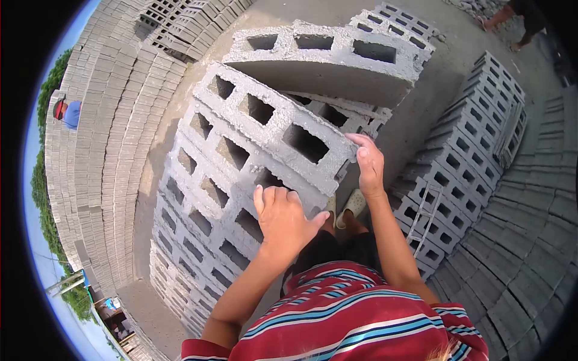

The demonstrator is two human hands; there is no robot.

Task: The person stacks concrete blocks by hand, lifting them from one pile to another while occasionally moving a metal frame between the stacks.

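Note:
A grey hollow concrete block [280, 123] with three holes lies at an angle on top of a stack of similar blocks [208, 162]. My right hand [368, 162] is at the block's right end, fingers stretched along its edge and thumb apart, not wrapped round it. Lower down, my left hand [283, 216] rests its bent fingertips on the stack just below the block's near side, with the thumb spread out. Behind the angled block, another block [325, 51] stands across the pile with its holes facing up.
Rows of stacked blocks [475, 144] stand on the right, with a metal frame [424, 216] leaning there. Long block walls [114, 120] curve along the left, a person in a cap [67, 113] beyond. Another person's legs [506, 21] show at top right. My clogs [352, 207] are below.

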